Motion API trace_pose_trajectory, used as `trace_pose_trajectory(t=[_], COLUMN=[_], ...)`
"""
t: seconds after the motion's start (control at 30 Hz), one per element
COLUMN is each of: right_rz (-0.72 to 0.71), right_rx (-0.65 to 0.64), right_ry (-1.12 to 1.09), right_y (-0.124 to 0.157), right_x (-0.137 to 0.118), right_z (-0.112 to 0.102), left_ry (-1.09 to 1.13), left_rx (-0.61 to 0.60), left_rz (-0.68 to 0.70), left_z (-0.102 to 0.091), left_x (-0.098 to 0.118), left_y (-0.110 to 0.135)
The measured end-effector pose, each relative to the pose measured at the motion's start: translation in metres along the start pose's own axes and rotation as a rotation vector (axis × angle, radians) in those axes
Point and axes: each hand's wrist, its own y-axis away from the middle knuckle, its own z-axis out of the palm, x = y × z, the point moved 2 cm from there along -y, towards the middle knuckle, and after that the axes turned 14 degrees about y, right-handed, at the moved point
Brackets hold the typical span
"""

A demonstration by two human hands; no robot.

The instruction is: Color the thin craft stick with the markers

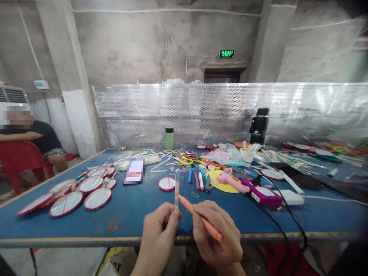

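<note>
Upright between the fingers of my left hand (159, 232) is a narrow, flat, pale stick (176, 184) with a pinkish patch along its middle. An orange marker pen (211, 227) is gripped in my right hand (218, 234), its tip at the stick's right side, touching or almost touching it. Just beyond my hands, a small round red-rimmed mirror (167, 184) lies on the blue table (129, 214). Several marker pens (198, 180) lie past the stick. A yellow disc (222, 182) carries a pink tool, perhaps a glue gun (232, 180).
Several red-rimmed round mirrors (66, 203) overlap at left, near a phone (134, 171). A green bottle (169, 138) stands at the back. At right are a purple device (261, 193), black cables (276, 220) and scattered sticks. A person (43, 134) sits far left.
</note>
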Motion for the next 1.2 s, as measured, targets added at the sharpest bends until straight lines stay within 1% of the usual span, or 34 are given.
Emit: trace_pose_trajectory(t=[0.13,0.33,0.6,0.73,0.9,1.2], right_rz=[-0.005,0.006,-0.006,0.001,-0.007,0.018], right_rx=[0.007,-0.001,-0.011,0.007,0.000,-0.008], right_ry=[0.023,0.040,0.019,0.008,0.009,-0.019], right_y=[0.001,0.004,0.003,0.003,0.001,-0.002], right_x=[0.000,0.001,0.002,0.002,0.001,0.001], right_z=[0.000,-0.001,0.000,0.000,0.000,0.001], left_ry=[0.008,-0.010,-0.017,-0.008,-0.014,0.001], left_rx=[0.018,0.014,-0.012,-0.016,-0.001,-0.013], left_rz=[0.006,-0.003,-0.001,0.017,0.022,0.001], left_z=[0.000,0.000,0.000,0.000,0.001,0.001], left_x=[-0.004,-0.008,0.002,0.002,0.002,0.006], left_y=[-0.001,-0.001,0.000,-0.001,-0.003,-0.001])
